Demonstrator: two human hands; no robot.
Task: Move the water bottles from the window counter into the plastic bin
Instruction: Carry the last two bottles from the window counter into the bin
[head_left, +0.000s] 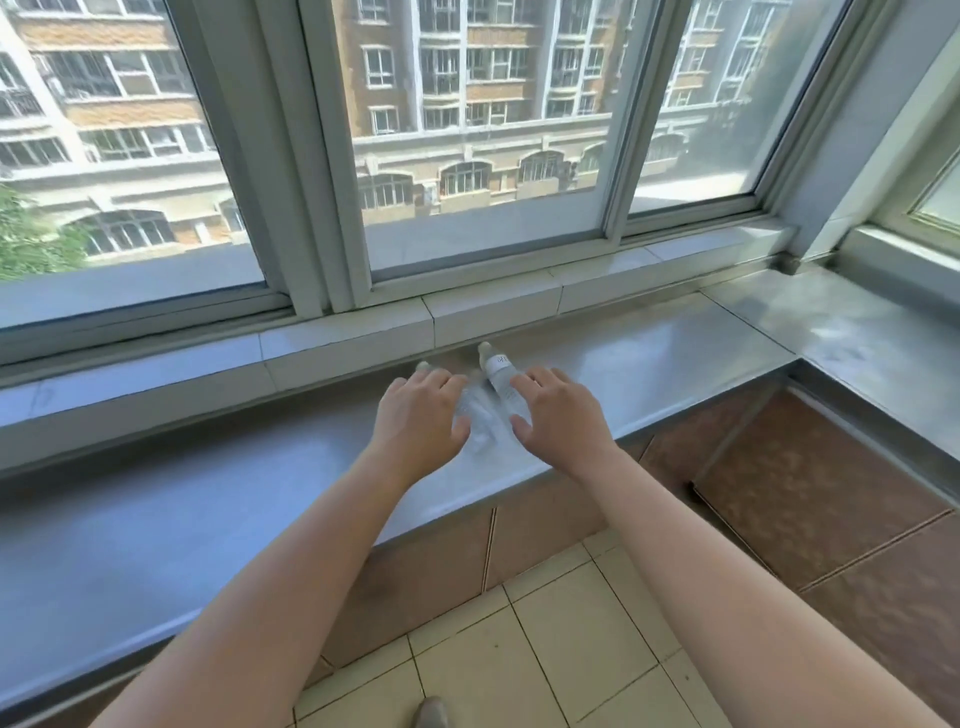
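**Bottles on the counter under the window**

Three bottles lie side by side on the counter, about midway along it, caps toward the back edge and the window. The right bottle lies nearest the back edge; the middle bottle lies just left of it; the left bottle shows only its cap. The left hand is over the left bottle, the right hand at the right bottle's right side. The counter's front edge runs above the floor.

Two bare forearms, without sleeves, end in a left hand and a right hand. No rings, watch or gloves are worn. The toe of a greyish shoe shows below.
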